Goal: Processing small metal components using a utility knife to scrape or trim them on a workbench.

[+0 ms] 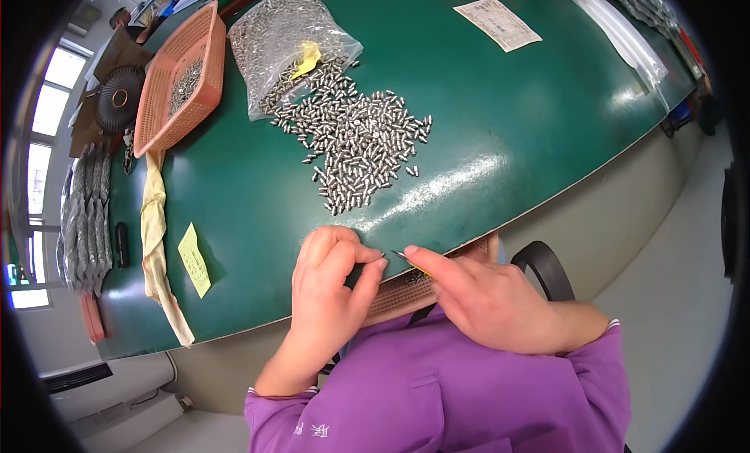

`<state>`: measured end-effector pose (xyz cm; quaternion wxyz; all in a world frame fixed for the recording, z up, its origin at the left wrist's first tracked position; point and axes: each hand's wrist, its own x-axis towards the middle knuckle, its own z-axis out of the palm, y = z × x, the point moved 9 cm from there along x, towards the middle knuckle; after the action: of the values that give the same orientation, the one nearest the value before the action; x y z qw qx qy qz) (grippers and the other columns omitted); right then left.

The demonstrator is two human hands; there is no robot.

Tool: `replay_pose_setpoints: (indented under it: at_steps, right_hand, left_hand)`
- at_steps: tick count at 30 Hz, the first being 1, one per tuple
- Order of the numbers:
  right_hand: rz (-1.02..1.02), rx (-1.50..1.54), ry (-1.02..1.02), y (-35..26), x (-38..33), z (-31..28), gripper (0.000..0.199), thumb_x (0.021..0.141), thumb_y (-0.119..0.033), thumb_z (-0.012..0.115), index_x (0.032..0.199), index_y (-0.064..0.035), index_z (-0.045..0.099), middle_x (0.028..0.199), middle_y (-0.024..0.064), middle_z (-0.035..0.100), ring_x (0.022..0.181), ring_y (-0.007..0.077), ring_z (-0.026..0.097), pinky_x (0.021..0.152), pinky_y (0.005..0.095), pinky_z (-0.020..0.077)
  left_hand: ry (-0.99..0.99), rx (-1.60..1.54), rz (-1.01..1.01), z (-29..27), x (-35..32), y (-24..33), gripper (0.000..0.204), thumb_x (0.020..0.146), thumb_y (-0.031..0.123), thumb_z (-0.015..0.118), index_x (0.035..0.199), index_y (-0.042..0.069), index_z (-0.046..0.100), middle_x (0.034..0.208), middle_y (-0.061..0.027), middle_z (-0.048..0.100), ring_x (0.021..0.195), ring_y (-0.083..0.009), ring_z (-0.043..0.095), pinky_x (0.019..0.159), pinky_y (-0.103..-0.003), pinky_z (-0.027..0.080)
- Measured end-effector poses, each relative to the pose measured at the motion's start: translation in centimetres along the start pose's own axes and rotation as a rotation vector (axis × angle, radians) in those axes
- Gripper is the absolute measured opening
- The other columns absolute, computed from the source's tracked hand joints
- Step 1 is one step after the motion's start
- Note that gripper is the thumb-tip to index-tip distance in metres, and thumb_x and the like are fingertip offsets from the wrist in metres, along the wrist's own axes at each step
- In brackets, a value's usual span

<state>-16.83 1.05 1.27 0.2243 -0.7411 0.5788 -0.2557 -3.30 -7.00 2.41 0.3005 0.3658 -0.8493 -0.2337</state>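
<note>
**Both hands meet at the near edge of the green tabletop**

Head view: the left hand (332,277) is curled at the near edge of the green tabletop (500,133), thumb and forefinger pinched together on something too small to make out. The right hand (480,293) lies just beside it, its fingers closed on a slim pointed tool (408,259) with a yellow body, whose tip points toward the left fingertips. Under both hands, at the tabletop's edge, sits a perforated tray (402,293), mostly covered by them. Both forearms wear purple sleeves (437,398).

Farther up the tabletop, apart from the hands, lies a loose heap of small metal pins (359,144). It spills from the mouth of a clear plastic bag (289,43) that holds more of the same pins and a yellow slip. Left of the bag is an orange plastic basket (180,78), tilted, with a few pins inside. A yellow cloth (156,242) trails from the basket toward the near edge, and a yellow sticky note (194,259) lies beside it. A printed paper slip (497,22) lies near the far edge.
</note>
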Motion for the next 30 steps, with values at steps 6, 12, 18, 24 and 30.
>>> replay_pose_setpoints:
  at_steps: [6,12,18,24,30]
  right_hand:
    - [-0.037,-0.049,0.029,-0.8,0.3,0.3,0.058,0.083,-0.002,0.068,0.14,-0.0066,0.058,0.083,0.0045,0.063,0.068,0.0212,0.065,0.076,0.0364,0.0574]
    - [-0.115,-0.04,0.063,-1.2,0.5,0.0,0.058,0.086,-0.006,0.068,0.142,-0.0012,0.055,0.076,0.0071,0.057,0.061,0.0207,0.062,0.055,0.0327,0.0547]
    - [-0.126,-0.039,0.028,-1.5,0.8,-0.3,0.058,0.086,-0.006,0.066,0.142,-0.0005,0.054,0.076,0.0082,0.058,0.061,0.0217,0.062,0.056,0.0335,0.055]
    - [-0.124,-0.067,0.004,-1.3,0.7,0.3,0.057,0.086,-0.005,0.065,0.142,0.0,0.054,0.076,0.009,0.059,0.06,0.0239,0.063,0.056,0.0351,0.0547]
    - [-0.115,0.055,0.063,-0.9,0.5,-0.1,0.057,0.086,-0.004,0.065,0.142,0.0002,0.054,0.077,0.0091,0.059,0.06,0.0243,0.064,0.056,0.0354,0.055]
  left_hand:
    - [0.016,-0.042,-0.069,0.0,-0.3,-0.7,0.018,0.072,-0.001,0.08,0.081,0.005,0.065,0.09,-0.0085,0.059,0.085,-0.0283,0.059,0.074,-0.039,0.048]
    - [0.042,-0.039,-0.052,-0.1,-0.4,-0.7,0.019,0.071,-0.001,0.081,0.08,0.005,0.065,0.089,-0.0085,0.059,0.084,-0.0279,0.059,0.073,-0.038,0.048]
    - [0.039,-0.052,-0.06,-0.2,-0.3,-0.6,0.02,0.07,-0.002,0.08,0.079,0.004,0.064,0.088,-0.0089,0.06,0.083,-0.0285,0.059,0.072,-0.039,0.048]
    - [0.03,-0.052,-0.045,-0.2,-0.1,-0.3,0.02,0.07,-0.003,0.079,0.078,0.004,0.063,0.087,-0.0092,0.059,0.081,-0.0289,0.058,0.071,-0.039,0.047]
    - [0.035,-0.036,-0.043,-0.1,-0.2,-0.4,0.019,0.07,-0.003,0.079,0.078,0.004,0.063,0.087,-0.0091,0.059,0.081,-0.0287,0.058,0.071,-0.039,0.047]
